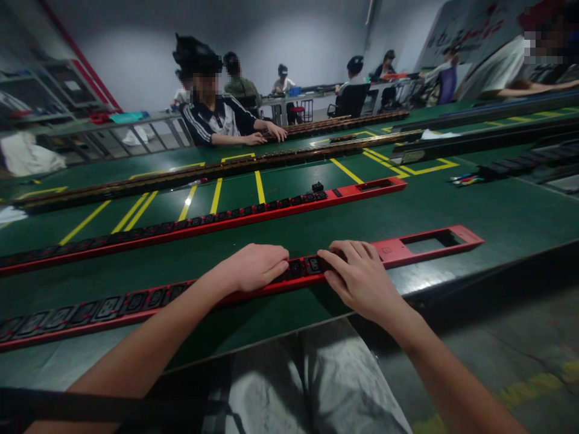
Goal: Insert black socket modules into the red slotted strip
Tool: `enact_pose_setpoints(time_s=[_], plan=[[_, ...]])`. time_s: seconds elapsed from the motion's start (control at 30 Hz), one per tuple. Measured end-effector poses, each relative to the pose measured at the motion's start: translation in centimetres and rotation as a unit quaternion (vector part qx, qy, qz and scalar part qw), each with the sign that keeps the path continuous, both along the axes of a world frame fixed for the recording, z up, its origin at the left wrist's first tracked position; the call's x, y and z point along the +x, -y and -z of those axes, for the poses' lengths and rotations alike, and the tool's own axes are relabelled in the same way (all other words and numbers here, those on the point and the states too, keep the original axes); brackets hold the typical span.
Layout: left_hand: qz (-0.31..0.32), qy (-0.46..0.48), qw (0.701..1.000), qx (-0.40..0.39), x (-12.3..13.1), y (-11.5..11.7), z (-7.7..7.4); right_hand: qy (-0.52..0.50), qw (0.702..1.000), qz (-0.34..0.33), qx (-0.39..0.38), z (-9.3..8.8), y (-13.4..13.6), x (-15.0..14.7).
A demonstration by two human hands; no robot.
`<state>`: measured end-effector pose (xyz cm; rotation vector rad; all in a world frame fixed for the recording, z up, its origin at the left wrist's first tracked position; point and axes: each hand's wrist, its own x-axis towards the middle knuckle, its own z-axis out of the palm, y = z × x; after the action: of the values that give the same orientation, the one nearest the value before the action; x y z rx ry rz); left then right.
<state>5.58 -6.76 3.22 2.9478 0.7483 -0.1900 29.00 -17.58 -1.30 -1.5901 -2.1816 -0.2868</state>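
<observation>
A long red power strip [257, 292] with a row of black sockets lies across the table near its front edge. My left hand [253, 265] is closed over its middle, fingers bent toward the far side. A short way to the right, my right hand [362, 271] is closed on the same strip beside a black socket [313, 264], with the thumb on the near side and the fingers over the top. My fingers partly hide the sockets under them. The strip's right end has a rectangular opening [432, 242].
Behind it lies a second red strip [217, 225] with a loose black socket [318, 187] against it. Farther back are long dark strips [190, 170], and coloured wire ends [465, 179] lie at right. A co-worker [221, 114] sits across the green table [497, 205].
</observation>
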Motion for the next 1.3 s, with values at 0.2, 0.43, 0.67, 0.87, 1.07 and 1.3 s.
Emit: enact_pose_setpoints(time_s=[0.2, 0.43, 0.67, 0.87, 1.07, 1.3], plan=[[0.006, 0.008, 1.0, 0.021, 0.0, -0.1, 0.3, -0.001, 1.0, -0.013, -0.013, 0.3, -0.2, 0.1], [-0.007, -0.001, 0.993, 0.12, 0.1, 0.7, 0.2, -0.019, 1.0, 0.009, 0.003, 0.5, -0.4, -0.1], [-0.029, 0.004, 0.986, 0.161, 0.1, 1.2, 0.0, -0.035, 0.999, 0.03, 0.016, 0.9, -0.5, 0.2], [-0.069, 0.003, 0.986, 0.153, 0.5, 2.0, 0.5, -0.028, 0.997, 0.07, 0.016, 0.9, -0.5, 0.1], [-0.14, -0.001, 0.979, 0.151, 1.5, 3.6, 1.9, -0.026, 0.996, 0.064, 0.056, 1.7, -0.4, 0.1], [-0.131, 0.005, 0.978, 0.161, 1.7, 3.5, 2.4, -0.028, 0.997, 0.0, 0.067, 1.7, -0.1, 0.0]])
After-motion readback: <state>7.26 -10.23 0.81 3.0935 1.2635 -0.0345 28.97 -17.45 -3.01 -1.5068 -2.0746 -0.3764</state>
